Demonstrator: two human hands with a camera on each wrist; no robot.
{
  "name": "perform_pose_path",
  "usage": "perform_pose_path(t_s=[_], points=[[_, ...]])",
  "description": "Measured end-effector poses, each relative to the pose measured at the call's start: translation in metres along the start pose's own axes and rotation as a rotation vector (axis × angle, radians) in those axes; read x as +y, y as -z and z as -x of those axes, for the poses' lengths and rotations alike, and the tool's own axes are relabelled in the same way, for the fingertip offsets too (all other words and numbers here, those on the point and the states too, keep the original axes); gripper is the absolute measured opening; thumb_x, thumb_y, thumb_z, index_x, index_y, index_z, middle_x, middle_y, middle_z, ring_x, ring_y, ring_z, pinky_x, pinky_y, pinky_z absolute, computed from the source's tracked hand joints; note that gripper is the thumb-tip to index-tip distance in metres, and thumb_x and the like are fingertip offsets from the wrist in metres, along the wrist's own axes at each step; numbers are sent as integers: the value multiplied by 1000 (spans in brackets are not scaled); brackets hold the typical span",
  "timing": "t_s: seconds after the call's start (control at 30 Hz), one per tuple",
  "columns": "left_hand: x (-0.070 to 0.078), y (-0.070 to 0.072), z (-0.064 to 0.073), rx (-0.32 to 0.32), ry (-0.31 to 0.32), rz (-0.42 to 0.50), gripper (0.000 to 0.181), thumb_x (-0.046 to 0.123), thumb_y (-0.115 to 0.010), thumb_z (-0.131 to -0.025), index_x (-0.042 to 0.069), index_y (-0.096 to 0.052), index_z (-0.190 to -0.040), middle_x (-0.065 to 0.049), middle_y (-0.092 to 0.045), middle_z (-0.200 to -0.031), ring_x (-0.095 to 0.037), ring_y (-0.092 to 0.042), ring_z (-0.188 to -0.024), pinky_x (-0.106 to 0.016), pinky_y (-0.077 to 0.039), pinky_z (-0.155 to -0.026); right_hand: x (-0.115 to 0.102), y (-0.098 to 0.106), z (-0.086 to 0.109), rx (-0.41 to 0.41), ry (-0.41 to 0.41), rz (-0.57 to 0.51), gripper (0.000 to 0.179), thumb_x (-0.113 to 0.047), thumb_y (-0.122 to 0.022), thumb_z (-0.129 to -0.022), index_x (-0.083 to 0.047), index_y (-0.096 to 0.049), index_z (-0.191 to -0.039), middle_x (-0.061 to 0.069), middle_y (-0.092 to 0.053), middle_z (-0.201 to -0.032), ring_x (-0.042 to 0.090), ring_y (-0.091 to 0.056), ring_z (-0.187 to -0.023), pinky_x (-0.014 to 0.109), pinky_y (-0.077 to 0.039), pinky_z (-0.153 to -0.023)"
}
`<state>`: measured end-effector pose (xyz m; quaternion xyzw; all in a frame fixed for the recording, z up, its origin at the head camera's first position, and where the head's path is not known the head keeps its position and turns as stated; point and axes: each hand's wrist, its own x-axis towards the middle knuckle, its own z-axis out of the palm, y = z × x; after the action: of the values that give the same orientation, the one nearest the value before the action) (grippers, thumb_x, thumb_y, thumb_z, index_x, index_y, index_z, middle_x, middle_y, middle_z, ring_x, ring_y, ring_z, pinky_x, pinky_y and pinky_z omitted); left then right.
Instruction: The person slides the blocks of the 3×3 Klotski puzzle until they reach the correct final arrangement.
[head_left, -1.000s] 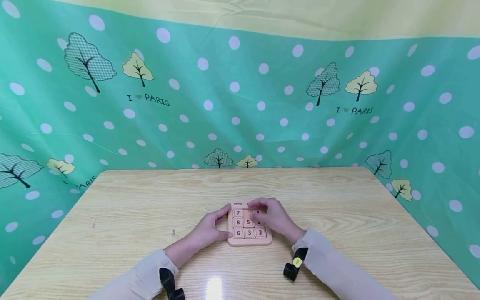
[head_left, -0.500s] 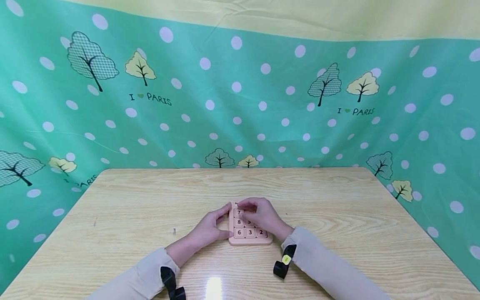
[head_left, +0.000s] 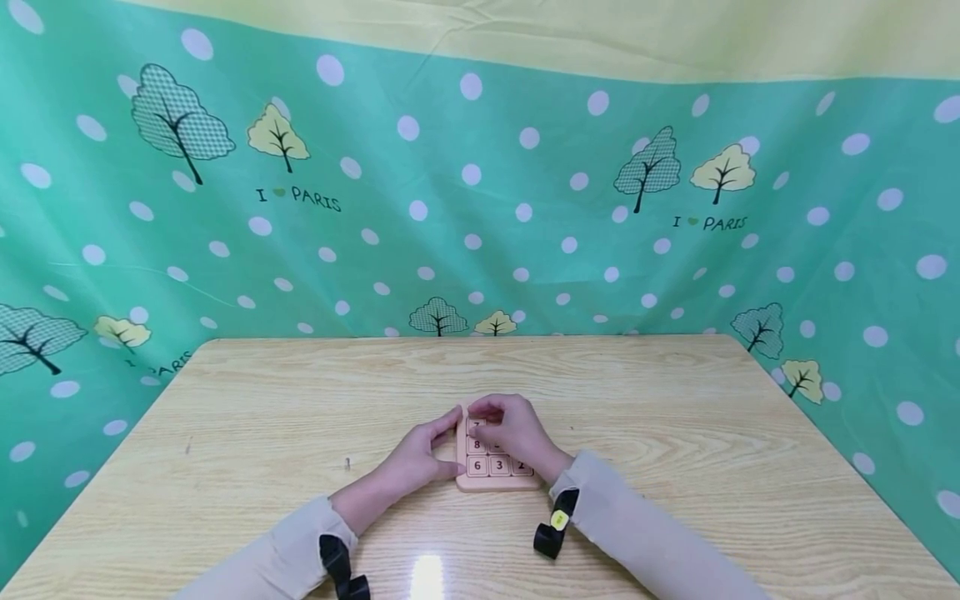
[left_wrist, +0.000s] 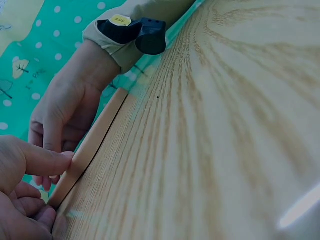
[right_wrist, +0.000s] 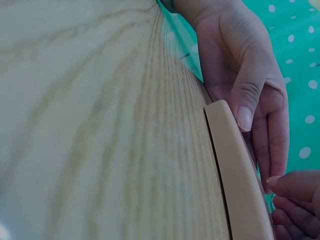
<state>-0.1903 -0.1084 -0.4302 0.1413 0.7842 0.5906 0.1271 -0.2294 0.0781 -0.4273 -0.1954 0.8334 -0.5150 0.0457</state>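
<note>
A pale wooden number slide puzzle (head_left: 498, 483) lies flat on the table, its tiles marked with dark numbers. My left hand (head_left: 412, 458) holds its left edge, thumb at the near corner and fingers further up the side. My right hand (head_left: 517, 429) is over the top rows, thumb and index finger apart around the 7 tile (head_left: 477, 424); the hand hides the upper right tiles. The left wrist view shows the puzzle's side (left_wrist: 90, 145) between both hands. In the right wrist view, the left thumb (right_wrist: 245, 117) rests against the puzzle's corner.
The light wood-grain table (head_left: 300, 400) extends around the puzzle. A green dotted cloth (head_left: 480, 208) with printed trees hangs behind and at the sides. Each sleeve cuff bears a black wrist camera, such as the right one (head_left: 551, 533).
My right hand has moved left across the puzzle, from the top right tiles to the 7 tile, covering the top middle gap. My left hand stays at the left edge.
</note>
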Motion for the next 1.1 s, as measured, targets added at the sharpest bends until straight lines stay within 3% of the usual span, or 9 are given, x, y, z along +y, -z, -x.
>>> perform_pose_path(t_s=[0.63,1.1], points=[[-1,0,-1,-6,1,-6,83,0,-75,-75,-2,-31,-145,-17,-29,-151,-35,-32,-135,-44,-29,-110,-8,-11,-2,94,-29,85,22,-4,-74,-77,-4,-70,-98,6,-69,-94,17,-63,-87,28,-54,-77],[-1,0,-1,-4,-9,-19,82,1,-75,-75,-2,-32,-144,-17,-30,-150,-35,-32,-135,-44,-30,-110,-9,-11,-1,103,-40,87,20,-2,-73,-78,-3,-69,-97,7,-69,-94,18,-63,-87,29,-54,-76]])
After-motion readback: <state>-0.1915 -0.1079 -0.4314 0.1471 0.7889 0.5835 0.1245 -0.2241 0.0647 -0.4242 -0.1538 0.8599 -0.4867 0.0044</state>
